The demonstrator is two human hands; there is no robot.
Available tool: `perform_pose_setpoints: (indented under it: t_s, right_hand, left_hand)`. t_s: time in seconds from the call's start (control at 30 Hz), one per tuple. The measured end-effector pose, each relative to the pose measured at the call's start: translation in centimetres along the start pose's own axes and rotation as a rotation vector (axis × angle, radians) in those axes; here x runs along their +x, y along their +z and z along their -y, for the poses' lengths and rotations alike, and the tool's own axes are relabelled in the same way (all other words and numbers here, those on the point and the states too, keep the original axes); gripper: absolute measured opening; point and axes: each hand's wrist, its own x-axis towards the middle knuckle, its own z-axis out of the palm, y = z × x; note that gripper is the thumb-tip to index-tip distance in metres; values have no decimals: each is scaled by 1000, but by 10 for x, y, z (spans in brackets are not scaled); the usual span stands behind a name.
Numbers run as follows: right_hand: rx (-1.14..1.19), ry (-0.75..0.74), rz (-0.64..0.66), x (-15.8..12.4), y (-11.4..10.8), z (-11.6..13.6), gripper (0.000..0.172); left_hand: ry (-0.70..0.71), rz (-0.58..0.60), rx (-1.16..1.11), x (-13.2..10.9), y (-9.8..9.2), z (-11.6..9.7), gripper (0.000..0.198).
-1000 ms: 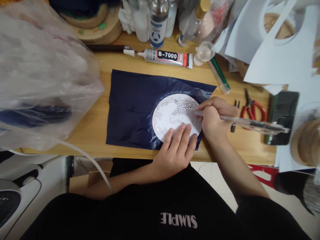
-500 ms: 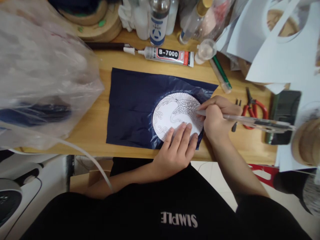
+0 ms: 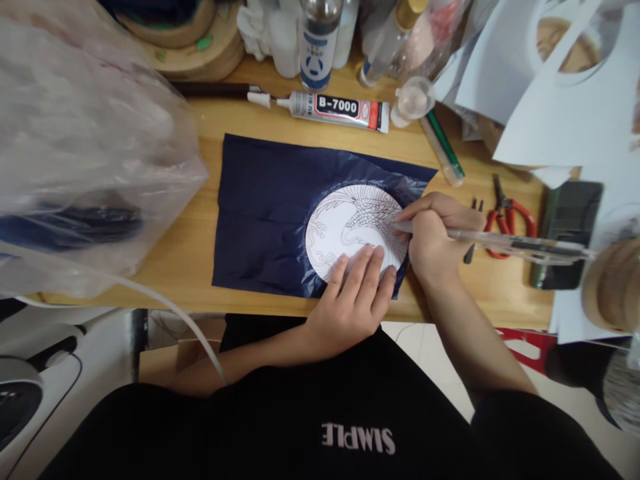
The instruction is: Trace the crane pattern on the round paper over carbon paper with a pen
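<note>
A round white paper (image 3: 325,233) printed with a line drawing of a bird and waves lies on a dark blue sheet (image 3: 260,213). My left hand (image 3: 350,300) rests flat on the paper's lower edge, fingers a little apart. In my right hand (image 3: 433,240) is a clear pen (image 3: 520,247), pinched near its tip and slanting off to the right. The pen's tip touches the right part of the drawing, or hovers just over it; I cannot tell which.
Behind the sheet lie a B-7000 glue tube (image 3: 337,110), a bottle (image 3: 317,50) and a green pen (image 3: 445,145). Red-handled pliers (image 3: 507,217) and a dark phone-like object (image 3: 570,233) are to the right. A plastic bag (image 3: 100,147) covers the left side.
</note>
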Motion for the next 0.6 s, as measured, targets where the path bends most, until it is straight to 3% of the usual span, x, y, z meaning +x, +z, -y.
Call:
perform_pose_setpoints:
  t_s: [0.6]
  right_hand:
    - [16, -17, 46, 3, -1, 7, 27]
  left_hand:
    - [12, 14, 10, 0, -1, 0, 60]
